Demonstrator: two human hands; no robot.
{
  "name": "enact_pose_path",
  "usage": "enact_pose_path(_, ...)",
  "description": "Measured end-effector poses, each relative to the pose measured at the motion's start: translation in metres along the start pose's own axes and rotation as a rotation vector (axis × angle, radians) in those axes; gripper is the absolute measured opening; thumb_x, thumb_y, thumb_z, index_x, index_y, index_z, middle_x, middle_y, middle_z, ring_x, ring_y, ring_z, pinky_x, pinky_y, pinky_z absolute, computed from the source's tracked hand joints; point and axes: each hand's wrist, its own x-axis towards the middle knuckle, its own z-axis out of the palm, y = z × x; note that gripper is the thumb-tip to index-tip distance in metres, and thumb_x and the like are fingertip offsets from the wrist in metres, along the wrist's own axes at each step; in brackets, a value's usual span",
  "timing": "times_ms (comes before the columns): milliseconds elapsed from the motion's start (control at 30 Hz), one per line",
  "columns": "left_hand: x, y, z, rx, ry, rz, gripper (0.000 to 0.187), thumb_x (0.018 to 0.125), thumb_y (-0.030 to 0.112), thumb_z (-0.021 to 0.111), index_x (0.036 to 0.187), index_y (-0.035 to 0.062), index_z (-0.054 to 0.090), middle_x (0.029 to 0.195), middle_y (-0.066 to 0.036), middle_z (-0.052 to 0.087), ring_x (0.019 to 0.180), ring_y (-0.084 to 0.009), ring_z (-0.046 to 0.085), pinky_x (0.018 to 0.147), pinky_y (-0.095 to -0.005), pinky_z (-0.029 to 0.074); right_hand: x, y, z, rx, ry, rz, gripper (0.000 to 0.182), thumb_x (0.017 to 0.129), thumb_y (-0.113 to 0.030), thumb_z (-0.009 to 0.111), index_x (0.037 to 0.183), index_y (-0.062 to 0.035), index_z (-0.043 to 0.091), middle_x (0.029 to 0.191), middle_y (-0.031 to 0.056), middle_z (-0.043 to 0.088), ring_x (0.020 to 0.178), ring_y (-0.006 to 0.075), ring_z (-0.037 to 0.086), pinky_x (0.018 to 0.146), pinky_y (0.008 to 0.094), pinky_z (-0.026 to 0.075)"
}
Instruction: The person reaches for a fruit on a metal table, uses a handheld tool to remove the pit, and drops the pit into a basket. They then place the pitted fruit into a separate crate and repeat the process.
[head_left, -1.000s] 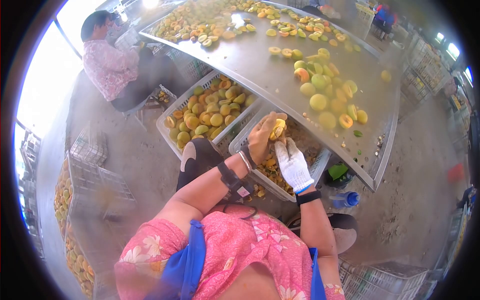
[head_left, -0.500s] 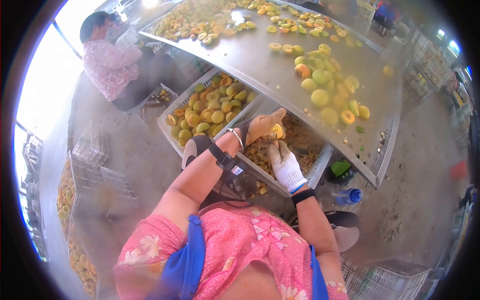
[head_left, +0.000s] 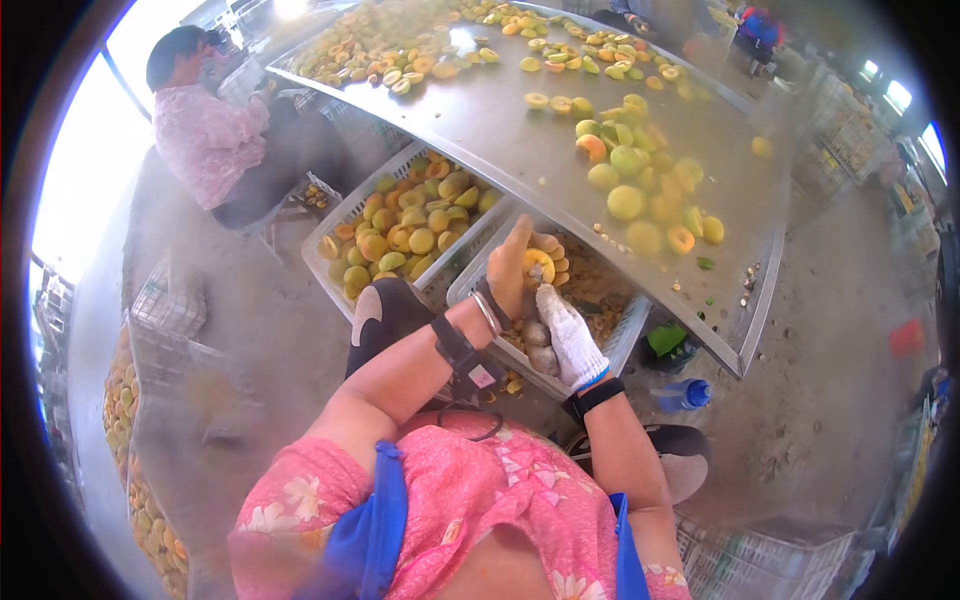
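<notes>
L hand [head_left: 510, 268]: fingers closed round fruit piece [head_left: 538, 264], rounded, yellow flesh, dk hollow in centre. Location: above pits crate, just off near edge of desk [head_left: 500, 130]. Shiny metal bangle [head_left: 487, 312] at wrist; blk strap [head_left: 453, 342] w/ boxy fitting behind it.

R hand [head_left: 568, 340]: white knit glove, blue hem, fingers soiled grey-brown. Fingers bunched, narrow, tips at lower side of fruit piece; can't tell if a tool is gripped. Flat blk band [head_left: 598, 396] on wrist.

Pits crate [head_left: 628, 340]: white plastic, rectangular, below both hands, by near edge of desk; contents brown, rough, small scraps & pits.

Fruit crate [head_left: 322, 270]: same mat'l, slotted walls, next to pits crate twd desk's L corner; heaped w/ smooth rounded fruit, yellow-grn to orange, some cut faces showing.

Desk: smooth metal sheet, dull sheen, raised lip. Along far edge & L corner, spread of cut halves [head_left: 400, 60]. Twd R edge, loose pile [head_left: 640, 185], whole & halved, round. Nr near R corner: 1 flat grn leaf [head_left: 706, 263], scattered small bits [head_left: 750, 285].

Floor [head_left: 800, 430]: grey, gritty. Below desk's near R corner: blue bottle [head_left: 685, 395], cylindrical, semi-clear.

Beyond desk's L corner: seated person [head_left: 210, 150], pale patterned top.
</notes>
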Motion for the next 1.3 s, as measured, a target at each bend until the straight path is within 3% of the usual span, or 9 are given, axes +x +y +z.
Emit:
enact_pose_path(133, -0.002, 0.008, 0.001, 0.342, -0.203, 0.228, 0.053, 0.104, 0.051, 0.049, 0.084, 0.0037, 0.064, 0.083, -0.012, 0.068, 0.071, -0.0226, 0.065, 0.064, -0.036, 0.056, 0.032, 0.031, -0.015, -0.427, 0.025, -0.569, 0.032, 0.105, -0.043, 0.051, 0.103, -0.0131, 0.062, 0.069, -0.0034, 0.053, 0.051, 0.0054, 0.042, 0.045, 0.023, 0.033)
enact_pose_path(233, -0.001, 0.005, 0.002, 0.593, -0.283, 0.571, 0.059, 0.106, 0.05, 0.042, 0.08, 0.0016, 0.064, 0.078, -0.014, 0.068, 0.064, -0.0212, 0.063, 0.06, -0.0331, 0.053, 0.028, 0.036, -0.009, -0.372, 0.078, -0.482, 0.035, 0.104, -0.047, 0.051, 0.102, -0.0133, 0.061, 0.069, -0.0041, 0.054, 0.051, 0.0053, 0.044, 0.045, 0.0222, 0.032)
enact_pose_path(367, -0.019, 0.031, 0.015, 0.435, -0.251, 0.096, 0.065, 0.106, 0.052, 0.041, 0.075, 0.0005, 0.065, 0.072, -0.014, 0.068, 0.062, -0.0215, 0.063, 0.061, -0.0313, 0.052, -0.001, 0.009, 0.001, -0.24, -0.061, -0.216, 0.035, 0.104, -0.048, 0.053, 0.103, -0.0139, 0.062, 0.071, -0.0055, 0.053, 0.052, 0.0046, 0.045, 0.046, 0.0218, 0.032)
enact_pose_path(467, -0.008, 0.026, 0.003, 0.524, -0.366, 0.122, 0.066, 0.106, 0.052, 0.042, 0.071, 0.0008, 0.065, 0.071, -0.014, 0.068, 0.064, -0.0218, 0.065, 0.063, -0.0316, 0.053, 0.0, 0.011, -0.002, -0.206, -0.083, -0.15, 0.035, 0.104, -0.048, 0.053, 0.101, -0.0142, 0.061, 0.071, -0.0055, 0.053, 0.052, 0.0049, 0.044, 0.045, 0.0225, 0.032)
enact_pose_path(533, -0.009, 0.024, -0.002, 0.617, -0.426, 0.177, 0.067, 0.106, 0.051, 0.042, 0.069, 0.0006, 0.066, 0.071, -0.014, 0.069, 0.064, -0.0221, 0.066, 0.063, -0.0324, 0.053, 0.012, 0.026, -0.003, -0.393, -0.038, -0.458, 0.034, 0.103, -0.049, 0.053, 0.098, -0.0162, 0.06, 0.068, -0.0057, 0.05, 0.048, 0.0058, 0.041, 0.042, 0.023, 0.03)
enact_pose_path(800, -0.027, 0.023, -0.012, 0.248, -0.357, 0.09, 0.063, 0.105, 0.052, 0.044, 0.071, 0.003, 0.063, 0.068, -0.016, 0.065, 0.057, -0.0279, 0.063, 0.054, -0.0358, 0.052, 0.0, 0.021, 0.011, 0.315, -0.281, 0.3, 0.036, 0.101, -0.057, 0.052, 0.096, -0.0216, 0.059, 0.055, -0.0054, 0.035, 0.034, 0.0085, 0.027, 0.032, 0.0246, 0.023)
enact_pose_path(1000, -0.017, 0.021, -0.015, -0.15, -0.298, -0.098, 0.057, 0.104, 0.055, 0.043, 0.075, 0.0093, 0.061, 0.075, -0.01, 0.063, 0.068, -0.0274, 0.065, 0.059, -0.0399, 0.057, 0.011, 0.025, 0.002, 0.597, -0.547, 0.277, 0.043, 0.104, -0.054, 0.046, 0.103, -0.0137, 0.06, 0.059, -0.005, 0.04, 0.034, 0.0075, 0.028, 0.031, 0.0244, 0.026)
enact_pose_path(1200, 0.022, 0.059, -0.056, -0.24, -0.005, 0.164, 0.047, 0.106, 0.047, 0.044, 0.083, 0.0085, 0.059, 0.082, -0.01, 0.064, 0.076, -0.0273, 0.066, 0.07, -0.0418, 0.059, 0.016, 0.029, -0.006, 0.636, -0.563, 0.222, 0.044, 0.103, -0.056, 0.047, 0.104, -0.0145, 0.061, 0.061, -0.0038, 0.044, 0.035, 0.0093, 0.031, 0.033, 0.0269, 0.028)
enact_pose_path(1300, 0.047, 0.107, -0.1, 0.404, 0.047, 0.585, 0.034, 0.104, 0.034, 0.054, 0.102, 0.0034, 0.069, 0.1, -0.008, 0.071, 0.089, -0.0197, 0.066, 0.081, -0.0336, 0.055, 0.015, 0.035, -0.016, 0.574, -0.213, 0.189, 0.042, 0.102, -0.056, 0.049, 0.103, -0.0154, 0.059, 0.063, -0.0046, 0.044, 0.039, 0.0092, 0.033, 0.035, 0.0261, 0.027)
